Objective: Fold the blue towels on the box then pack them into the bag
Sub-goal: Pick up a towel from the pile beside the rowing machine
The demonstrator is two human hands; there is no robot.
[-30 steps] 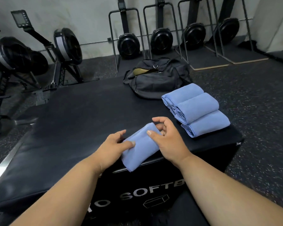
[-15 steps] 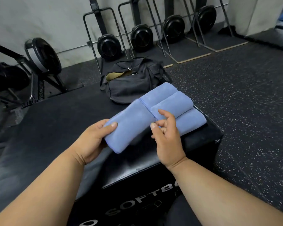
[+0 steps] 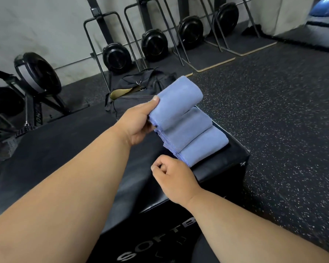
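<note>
Head view: folded blue towel (image 3: pixel 176 100) held up in the left hand (image 3: pixel 136 124), thumb on top near its upper left corner, fingers curled under its near end; lifted clear of the box top, hanging above and partly in front of the far end of the row of towels. Two more folded towels visible on the black box (image 3: pixel 224 162): middle towel (image 3: pixel 186 130) just below the held one, nearest towel (image 3: pixel 203 147) touching it side by side, stitched edges toward the left; anything behind the held towel hidden. Right hand (image 3: pixel 172 176) low over the box top just beside the near end of the nearest towel, fingers curled into a loose fist, gripping nothing; cannot tell whether knuckles touch the cloth. Both bare forearms reaching in from the bottom edge. White lettering "SOFTB" readable on the box's front face, rest cut off. Black duffel bag (image 3: pixel 133 93) beyond the held towel, at the far edge of the padded surface, zip opening parted and showing a tan lining; apart from the towel. Wide black mat (image 3: pixel 51 149) spreading left of the box. Speckled rubber floor (image 3: pixel 283 111) to the right. Along the pale wall, a row of upended rowing machines (image 3: pixel 154 44) with round black flywheel housings and metal legs; another rowing machine (image 3: pixel 36 73) standing at the left. Blue ball (image 3: pixel 327 8) partly in sight in the top right corner.
</note>
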